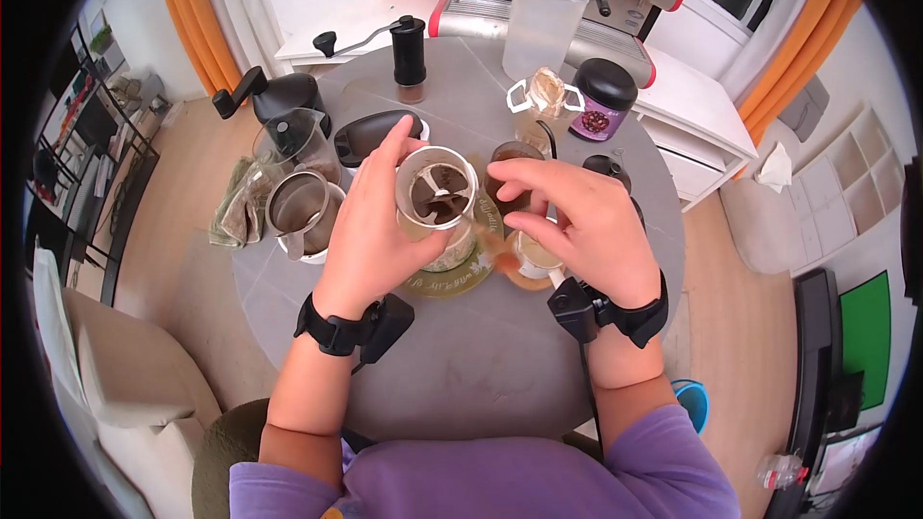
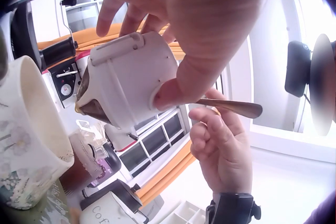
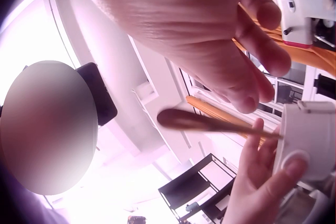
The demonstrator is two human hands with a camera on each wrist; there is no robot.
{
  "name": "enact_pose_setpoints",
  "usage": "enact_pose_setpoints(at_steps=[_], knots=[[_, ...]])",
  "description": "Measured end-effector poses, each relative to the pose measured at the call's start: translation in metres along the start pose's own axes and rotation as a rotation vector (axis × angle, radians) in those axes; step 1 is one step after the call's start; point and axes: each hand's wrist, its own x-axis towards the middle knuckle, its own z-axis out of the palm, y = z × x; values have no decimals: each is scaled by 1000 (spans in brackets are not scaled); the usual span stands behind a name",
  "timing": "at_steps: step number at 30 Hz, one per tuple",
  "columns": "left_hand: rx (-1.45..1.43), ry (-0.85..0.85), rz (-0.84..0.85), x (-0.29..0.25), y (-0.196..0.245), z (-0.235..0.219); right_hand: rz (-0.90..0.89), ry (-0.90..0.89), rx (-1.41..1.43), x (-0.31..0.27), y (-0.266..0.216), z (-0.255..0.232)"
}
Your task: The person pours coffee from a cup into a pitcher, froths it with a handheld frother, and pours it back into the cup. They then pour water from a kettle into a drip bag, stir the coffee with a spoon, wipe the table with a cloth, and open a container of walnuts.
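Note:
My left hand (image 1: 363, 231) grips a white filter cup (image 2: 134, 74), thumb on one side and fingers round the other. Dark coffee grounds (image 1: 442, 204) lie inside it, and its brownish tapered base shows in the left wrist view. A spoon (image 2: 236, 107) stands in the cup with its brown handle sticking out past the rim; the handle is blurred in the head view. Close to that handle, my right hand (image 1: 586, 221) has loosely bent fingers with nothing between them. Below the cup stands a floral mug (image 2: 26, 140) on a green mat (image 1: 461, 281).
A lettered white mug (image 2: 107, 211) sits to the right. Further back are a black hand grinder (image 1: 409, 53), a clear pitcher (image 1: 543, 29) and a purple-labelled jar (image 1: 601, 101). At left lie a metal strainer (image 1: 300, 204) and a cloth (image 1: 240, 207). An espresso machine (image 1: 558, 0) stands behind.

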Motion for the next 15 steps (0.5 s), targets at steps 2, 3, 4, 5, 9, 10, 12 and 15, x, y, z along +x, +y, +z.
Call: enact_pose_setpoints(at_steps=[2, 3, 4, 5, 9, 10, 12, 15], knots=[[7, 3, 8, -5, -4, 0, 107, -68, 43, 0, -3, -4], [16, 6, 20, -7, -5, -1, 107, -73, 44, -1, -2, -4], [16, 9, 16, -9, -6, -2, 99, -59, 22, -1, 0, -5], [6, -7, 5, -10, -6, -2, 90, -43, 0, -1, 1, -6], [15, -42, -14, -14, -10, -1, 90, -30, -36, -1, 6, -11], [13, -45, -15, -15, -11, 0, 93, -4, -34, 0, 8, -12], [1, -77, -11, -16, -14, 4, 132, 18, -32, 0, 13, -16], [47, -102, -6, -16, -16, 6, 248, 56, -77, 2, 28, -21]])
